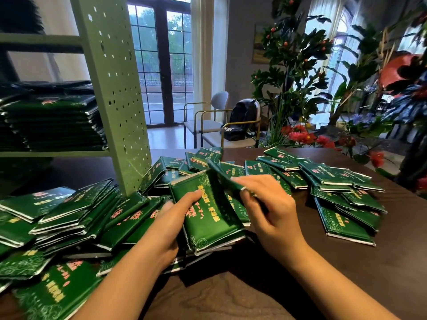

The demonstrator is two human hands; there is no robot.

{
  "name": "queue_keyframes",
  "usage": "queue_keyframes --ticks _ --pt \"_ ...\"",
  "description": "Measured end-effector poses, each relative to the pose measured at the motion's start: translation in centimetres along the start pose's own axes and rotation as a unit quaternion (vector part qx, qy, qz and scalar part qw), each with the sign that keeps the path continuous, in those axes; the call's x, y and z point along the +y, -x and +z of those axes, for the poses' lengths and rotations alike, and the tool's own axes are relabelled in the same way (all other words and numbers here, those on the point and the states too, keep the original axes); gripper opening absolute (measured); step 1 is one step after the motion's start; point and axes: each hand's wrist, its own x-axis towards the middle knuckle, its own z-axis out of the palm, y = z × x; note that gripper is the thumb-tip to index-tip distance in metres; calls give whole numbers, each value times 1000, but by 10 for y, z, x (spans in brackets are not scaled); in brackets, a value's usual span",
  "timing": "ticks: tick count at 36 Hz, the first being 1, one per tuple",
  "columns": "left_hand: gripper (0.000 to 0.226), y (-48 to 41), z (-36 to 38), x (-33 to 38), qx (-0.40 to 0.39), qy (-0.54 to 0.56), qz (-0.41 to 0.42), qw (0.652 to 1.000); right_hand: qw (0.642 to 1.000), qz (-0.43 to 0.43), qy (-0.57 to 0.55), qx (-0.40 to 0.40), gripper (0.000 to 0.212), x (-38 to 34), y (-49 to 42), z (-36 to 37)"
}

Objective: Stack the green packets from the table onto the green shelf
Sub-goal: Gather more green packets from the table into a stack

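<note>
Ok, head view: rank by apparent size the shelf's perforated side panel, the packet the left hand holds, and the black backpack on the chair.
1. perforated side panel
2. packet in the left hand
3. black backpack
The packet is near, the backpack far back, so real sizes stay unsure.

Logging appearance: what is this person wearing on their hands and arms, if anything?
Nothing worn shows. The left hand and right hand are ungloved, and both forearms are bare to the frame's bottom edge, with no sleeve, watch or wristband in view. The right hand's fingers are blurred, so a ring cannot be ruled out.
</note>
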Motion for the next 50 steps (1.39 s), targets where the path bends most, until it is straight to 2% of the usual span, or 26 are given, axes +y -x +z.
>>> queue_keyframes --ticks 3,6,10,11,14,18,21,24,27,28,30,33,35,37,39,42,46,50 --pt "104 1 0 1 -2 10 9 1000 997 -44 29 -60 35 -2 1 4" --pt "113 2 2 1 -5 19 5 1000 989 -73 67 -110 33 -3 2 7" --pt "54 6 6 0 -30 9 18 999 980 -85 80 -161 34 -4 3 9" --pt "49 6 8 1 -37 9 17 999 979 -84 77 -171 35 -5 3 9" --pt "63 8 8 3 -53 16 21 998 976 -79 65 -193 37 -7 3 9" --pt "118 6 5 1 -24 -11 10 1000 970 -41 38 -235 41 -10 3 5" --pt "118 4 2 0 -28 -28 12 999 966 58 -71 -241 48 -14 3 2" --pt "91 8 8 1 -28 -28 30 999 966 118 -140 -180 44 -13 0 4" --pt "41 10 12 -1 -26 -38 44 998 973 167 -109 -120 30 -9 -1 8" --pt "30 10 13 -1 -34 -40 49 997 969 196 -104 -111 32 -8 0 9" --pt "23 11 15 -1 -42 -49 59 996 949 270 -129 -102 42 -6 0 9" --pt "35 12 15 -1 -37 -54 66 996 893 397 -189 -97 55 -6 -2 8" --pt "44 13 15 -1 -39 -60 75 995 851 459 -232 -106 55 -7 -3 8" --pt "58 13 15 -1 -38 -72 89 993 798 492 -330 -115 41 -8 -2 10" --pt "78 13 15 -1 -40 -87 97 991 770 501 -379 -110 28 -8 -2 11" --pt "79 14 16 -1 -36 -101 120 987 762 505 -394 -95 21 -6 -3 9" --pt "79 15 17 -1 -34 -119 139 983 778 496 -377 -87 22 -4 -2 8" --pt "131 13 16 -2 -26 -151 155 976 789 486 -369 -67 18 -4 -2 11"
